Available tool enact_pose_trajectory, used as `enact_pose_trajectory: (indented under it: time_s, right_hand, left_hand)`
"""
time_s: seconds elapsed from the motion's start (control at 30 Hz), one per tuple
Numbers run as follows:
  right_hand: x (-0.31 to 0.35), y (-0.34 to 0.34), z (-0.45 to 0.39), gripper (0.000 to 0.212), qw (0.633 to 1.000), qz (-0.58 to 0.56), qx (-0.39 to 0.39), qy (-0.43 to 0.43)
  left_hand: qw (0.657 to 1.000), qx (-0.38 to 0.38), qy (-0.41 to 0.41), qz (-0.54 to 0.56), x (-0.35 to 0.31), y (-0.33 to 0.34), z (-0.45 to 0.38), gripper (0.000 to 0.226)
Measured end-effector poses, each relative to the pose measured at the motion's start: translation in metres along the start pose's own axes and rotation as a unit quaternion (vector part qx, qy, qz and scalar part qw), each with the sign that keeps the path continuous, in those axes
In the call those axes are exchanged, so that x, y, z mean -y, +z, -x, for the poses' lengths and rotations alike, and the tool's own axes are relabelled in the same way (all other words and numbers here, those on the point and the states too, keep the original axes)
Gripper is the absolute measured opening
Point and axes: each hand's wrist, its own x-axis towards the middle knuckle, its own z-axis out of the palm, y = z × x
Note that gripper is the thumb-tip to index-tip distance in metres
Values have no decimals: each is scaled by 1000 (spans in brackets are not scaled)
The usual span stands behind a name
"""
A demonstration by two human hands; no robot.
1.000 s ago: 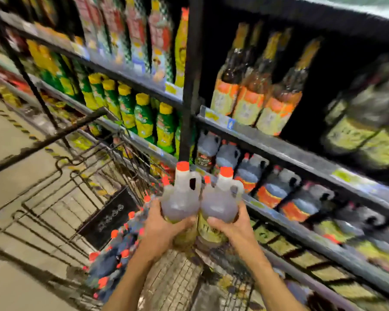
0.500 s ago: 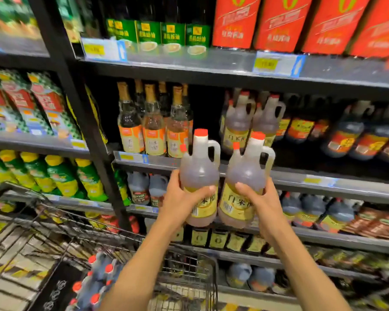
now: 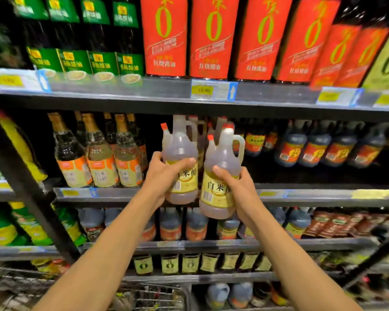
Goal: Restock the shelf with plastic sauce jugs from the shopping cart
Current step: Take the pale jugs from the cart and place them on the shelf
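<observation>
Head view: left hand (image 3: 161, 176) and right hand (image 3: 239, 194) each clamp a full, heavy-looking, slick jug (image 3: 180, 153) mid-body before the shelf (image 3: 323, 195).

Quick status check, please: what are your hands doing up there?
Left hand grips one jug; right hand grips another. Both raised at the middle shelf, not yet set down. Nothing blocking.

Red boxes (image 3: 213, 37) stand above glass bottles (image 3: 99, 153) and green pouches (image 3: 0, 227)
</observation>
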Motion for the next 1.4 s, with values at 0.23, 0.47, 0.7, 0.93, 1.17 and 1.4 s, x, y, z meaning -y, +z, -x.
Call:
enact_pose_trajectory:
  time_s: [0.23,0.47,0.7,0.93,1.17,1.4]
  right_hand:
    - [6,0,-18,82,1000,5,11,3]
    - [6,-3,-29,80,1000,13,-2,2]
    - [6,-4,-47,78,999,32,-12,-5]
    - [3,13,-65,90,993,96,-55,-32]
    - [-16,22,-76,89,969,184,-117,-114]
    - [-44,20,-80,90,961,214,-149,-95]
  left_hand:
    - [996,-34,72,-29,18,16,-28,94]
    - [986,-132,92,-45,43,27,-52,85]
    - [980,-129,68,-132,66,9,-67,90]
    - [980,-104,74,-153,66,3,-66,92]
    - [975,-82,63,-195,67,-1,-63,96]
    - [970,-85,74,-217,70,-1,-66,87]
